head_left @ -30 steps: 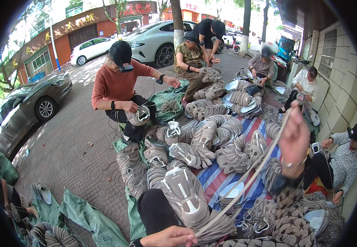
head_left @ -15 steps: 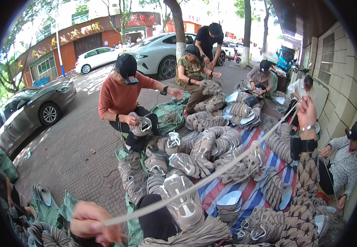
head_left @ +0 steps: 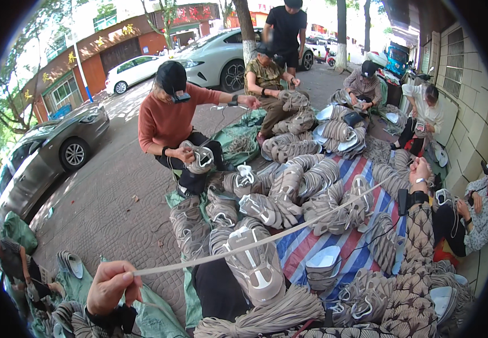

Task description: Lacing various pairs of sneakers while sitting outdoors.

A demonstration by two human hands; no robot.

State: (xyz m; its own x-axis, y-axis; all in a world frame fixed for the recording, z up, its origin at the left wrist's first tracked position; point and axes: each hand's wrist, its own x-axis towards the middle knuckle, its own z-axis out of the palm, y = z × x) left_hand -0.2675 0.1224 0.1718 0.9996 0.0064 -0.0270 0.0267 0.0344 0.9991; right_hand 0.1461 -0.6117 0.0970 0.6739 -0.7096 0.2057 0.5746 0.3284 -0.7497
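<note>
A long, flat, beige fabric lace (head_left: 255, 245) runs taut-looking across the lower half of the view, from between seven and eight o'clock up toward three o'clock; at its low end the left hand (head_left: 112, 287) pinches it between thumb and bent fingers; its high end reaches toward the right hand (head_left: 418, 170) at three o'clock, whose fingers are curled, though whether they grip the lace I cannot tell. The right wrist bears a metal band and a black strap; a tan-and-black patterned sleeve (head_left: 421, 236) runs down from it toward five o'clock.

Midway, the lace passes in front of a stack of grey-brown mesh shoe uppers with pale trim (head_left: 255, 270) at six o'clock; just below lies a thick bundle of beige laces (head_left: 263, 312); a black-clothed knee (head_left: 218, 287) is beside both, toward seven o'clock.

Toward five o'clock, a red, white and blue striped sheet (head_left: 294, 256) carries more piled uppers, among them a short stack with a white top (head_left: 323, 270); at ten o'clock sits a person in a rust-coloured top (head_left: 165, 121), one hand on a grey-brown upper (head_left: 200, 160); a dark grey car (head_left: 47, 155) stands at nine o'clock; a pale block wall (head_left: 463, 163) rises near three o'clock.
</note>
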